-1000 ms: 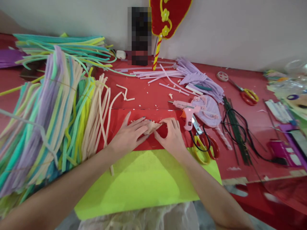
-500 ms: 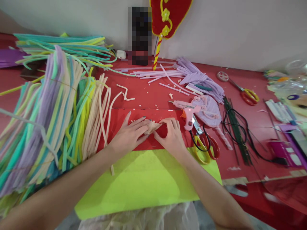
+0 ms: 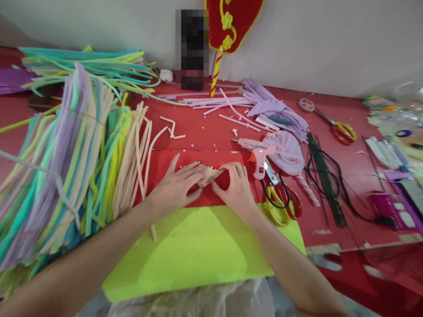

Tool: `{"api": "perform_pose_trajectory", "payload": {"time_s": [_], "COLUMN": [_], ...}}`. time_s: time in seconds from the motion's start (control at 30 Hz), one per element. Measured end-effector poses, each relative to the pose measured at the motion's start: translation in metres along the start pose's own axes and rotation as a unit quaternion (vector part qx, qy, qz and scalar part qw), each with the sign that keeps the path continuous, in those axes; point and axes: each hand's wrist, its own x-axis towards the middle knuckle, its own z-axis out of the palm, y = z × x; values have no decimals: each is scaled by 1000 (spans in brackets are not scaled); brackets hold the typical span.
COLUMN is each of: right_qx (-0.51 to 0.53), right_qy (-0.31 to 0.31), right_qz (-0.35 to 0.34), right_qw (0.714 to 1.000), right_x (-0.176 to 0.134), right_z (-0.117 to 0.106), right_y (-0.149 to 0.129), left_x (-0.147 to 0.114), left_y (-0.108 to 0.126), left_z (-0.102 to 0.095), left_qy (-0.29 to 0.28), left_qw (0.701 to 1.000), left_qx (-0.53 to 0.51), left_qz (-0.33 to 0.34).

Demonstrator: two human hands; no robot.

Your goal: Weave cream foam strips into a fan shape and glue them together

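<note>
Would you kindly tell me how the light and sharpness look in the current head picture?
Head view: soft light, with dim shadows on the yellow-green sheet; head view again: glare on the blade of the nearer scissors; same view: fine detail of the cream piece at the hands is soft, and a mosaic block hides whatever stands by the wall.

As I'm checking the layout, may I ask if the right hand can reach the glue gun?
Probably yes: the glue gun lies near the right hand, nothing between, though that hand touches the cream piece.
</note>
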Motion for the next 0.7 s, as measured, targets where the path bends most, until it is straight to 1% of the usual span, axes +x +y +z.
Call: {"api": "perform_pose_trajectory", "payload": {"time_s": [0.2, 0.53, 0.63, 0.7], "right_qx": [0, 17, 24, 32], "right_qy": [0, 2, 8, -9], "right_qz": [-1, -27, -51, -80], "right_qw": [1000, 999, 998, 996], "right_x": [-1, -1, -1, -1], "right_z": [-1, -2, -3, -4], "right_y": [1, 2, 2, 4], "left_x": [0, 1, 1, 1], "left_y": [1, 0, 0, -1], "left_z": [-1, -1, 0, 0], "left_qy": [-12, -13, -9, -9], "left_qw": [1000, 1000, 1000, 1000], "left_qx": [8, 12, 11, 13], "left_qz": [0, 6, 4, 1]}}
